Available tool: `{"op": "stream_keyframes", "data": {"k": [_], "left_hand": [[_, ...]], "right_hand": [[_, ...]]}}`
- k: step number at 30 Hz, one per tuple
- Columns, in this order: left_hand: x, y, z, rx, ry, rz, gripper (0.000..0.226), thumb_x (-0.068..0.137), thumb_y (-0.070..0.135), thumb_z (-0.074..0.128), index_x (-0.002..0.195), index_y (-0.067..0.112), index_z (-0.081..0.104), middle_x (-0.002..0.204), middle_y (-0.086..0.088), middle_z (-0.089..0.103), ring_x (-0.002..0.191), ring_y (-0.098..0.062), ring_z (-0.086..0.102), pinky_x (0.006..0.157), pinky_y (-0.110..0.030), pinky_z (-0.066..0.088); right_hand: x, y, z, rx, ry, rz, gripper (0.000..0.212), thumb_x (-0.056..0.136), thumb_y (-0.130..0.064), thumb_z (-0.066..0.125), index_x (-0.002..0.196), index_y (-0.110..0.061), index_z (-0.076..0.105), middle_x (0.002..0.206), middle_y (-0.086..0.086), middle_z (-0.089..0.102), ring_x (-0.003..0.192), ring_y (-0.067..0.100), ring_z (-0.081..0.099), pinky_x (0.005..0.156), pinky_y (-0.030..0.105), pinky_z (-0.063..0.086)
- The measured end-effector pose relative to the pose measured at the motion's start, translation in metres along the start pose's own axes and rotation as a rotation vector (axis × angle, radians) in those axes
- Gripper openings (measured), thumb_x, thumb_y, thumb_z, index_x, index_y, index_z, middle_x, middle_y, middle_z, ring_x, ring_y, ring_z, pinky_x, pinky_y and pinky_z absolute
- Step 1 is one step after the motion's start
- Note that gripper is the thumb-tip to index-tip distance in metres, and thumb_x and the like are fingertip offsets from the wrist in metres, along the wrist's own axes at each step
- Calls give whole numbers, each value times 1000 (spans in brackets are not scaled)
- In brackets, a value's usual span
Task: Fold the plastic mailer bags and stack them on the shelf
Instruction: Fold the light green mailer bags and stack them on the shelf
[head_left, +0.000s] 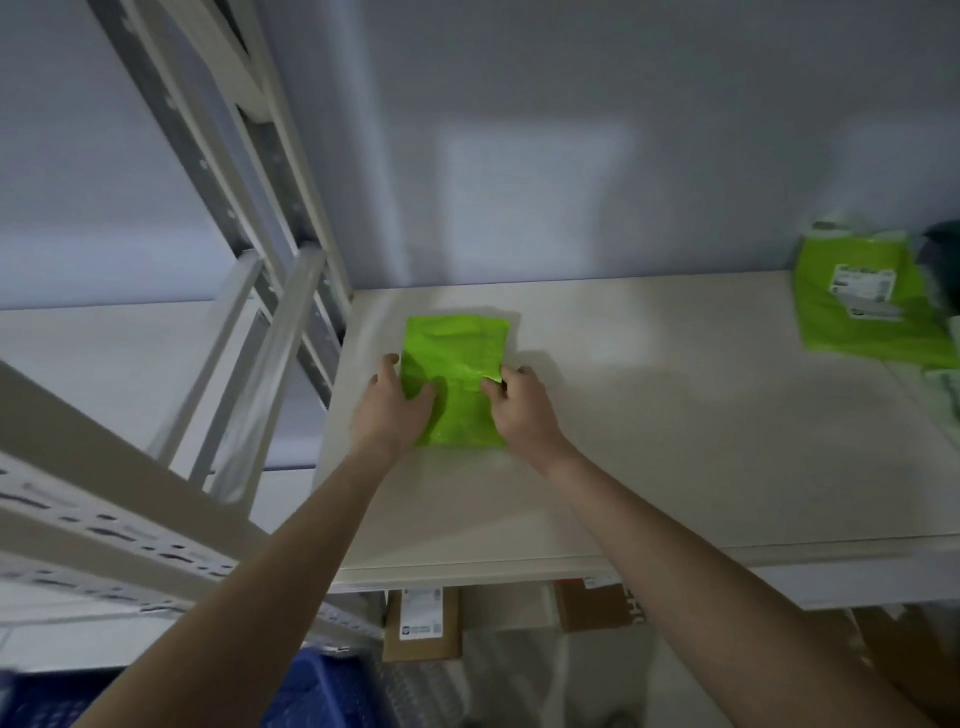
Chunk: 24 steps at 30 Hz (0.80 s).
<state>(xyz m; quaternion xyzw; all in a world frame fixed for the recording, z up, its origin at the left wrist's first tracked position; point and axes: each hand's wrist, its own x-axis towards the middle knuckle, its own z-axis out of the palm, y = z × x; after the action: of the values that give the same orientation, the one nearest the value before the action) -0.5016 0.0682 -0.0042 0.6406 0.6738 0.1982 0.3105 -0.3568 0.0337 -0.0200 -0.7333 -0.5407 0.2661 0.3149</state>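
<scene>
1. A folded green mailer (453, 379) lies flat on a pale shelf (649, 441), near its back left corner.
2. The left hand (397, 402) rests on the mailer's left edge, thumb pressing on top, fingers along the side.
3. The right hand (519, 405) pinches the mailer's right edge between thumb and curled fingers.
4. More green mailers (862, 306), with white labels, lie piled at the shelf's back right edge, well apart from the hands.
5. A metal upright (218, 171) stands at the shelf's left edge.
6. Cardboard boxes (422, 623) sit below the shelf's front edge; a blue crate (311, 691) sits lower left.
</scene>
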Motion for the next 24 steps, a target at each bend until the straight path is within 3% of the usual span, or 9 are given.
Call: {"op": "stream_keyframes", "data": {"k": [4, 7, 9, 11, 14, 16, 18, 20, 24], "left_hand": [[-3, -8, 0, 173, 12, 45, 68, 88, 40, 56, 142, 13, 26, 141, -14, 35, 129, -34, 34, 102, -44, 32], [-2, -8, 1, 226, 34, 159, 73, 86, 38, 58, 145, 15, 22, 149, -7, 23, 135, -30, 25, 105, -45, 29], [0, -5, 5, 274, 13, 327, 73, 88, 34, 56, 148, 17, 18, 156, -4, 15, 141, -26, 20, 111, -43, 23], [2, -1, 12, 334, -58, 456, 69, 92, 31, 49, 150, 21, 13, 159, -1, 6, 145, -22, 7, 117, -42, 12], [5, -2, 24, 443, -166, 491, 58, 98, 32, 29, 150, 26, 5, 159, 1, -3, 146, -18, -6, 117, -40, 0], [7, -8, 28, 521, -211, 476, 61, 92, 41, 11, 150, 25, 3, 159, 0, -5, 146, -18, -7, 117, -40, 1], [9, -8, 28, 523, -221, 463, 65, 89, 43, 9, 150, 24, 6, 159, 0, -2, 146, -18, -3, 117, -39, 4], [13, -2, 25, 491, -201, 418, 59, 94, 44, 21, 149, 26, 14, 159, 2, 8, 145, -18, 7, 116, -38, 9], [17, 18, 18, 532, -161, 410, 60, 95, 41, 40, 149, 28, 18, 158, 3, 3, 146, -17, 1, 117, -40, 6]], "right_hand": [[1, 0, 9, -62, -3, -2, 32, 95, -19, 50, 118, 2, 54, 109, 24, 49, 97, 42, 54, 84, 40, 40], [-3, 4, 11, -124, 122, -110, 48, 94, -19, 47, 136, 2, 40, 116, 25, 48, 104, 41, 50, 90, 40, 39], [-7, 7, 12, -262, 177, -258, 52, 90, -27, 38, 133, 1, 47, 119, 24, 53, 104, 40, 53, 87, 42, 46], [-9, 10, 13, -401, 124, -363, 53, 89, -33, 31, 127, -4, 55, 127, 19, 56, 111, 37, 55, 88, 46, 49], [-13, 14, 10, -514, -77, -327, 73, 86, -45, 5, 141, -13, 40, 151, 5, 34, 140, 26, 29, 107, 58, 24], [-13, 19, 10, -536, -128, -309, 78, 83, -50, -4, 148, -18, 26, 157, -2, 19, 145, 21, 16, 111, 58, 12], [-10, 21, 10, -517, -142, -294, 66, 92, -49, 6, 149, -20, 21, 158, -4, 14, 144, 21, 16, 111, 56, 13], [-3, 19, 5, -438, -180, -266, 53, 100, -40, 29, 148, -19, 23, 157, -4, 15, 142, 23, 19, 111, 51, 18], [4, 22, -24, -256, -96, -280, 59, 95, -28, 49, 147, -12, 27, 154, 5, 26, 139, 26, 25, 112, 40, 24]]}}
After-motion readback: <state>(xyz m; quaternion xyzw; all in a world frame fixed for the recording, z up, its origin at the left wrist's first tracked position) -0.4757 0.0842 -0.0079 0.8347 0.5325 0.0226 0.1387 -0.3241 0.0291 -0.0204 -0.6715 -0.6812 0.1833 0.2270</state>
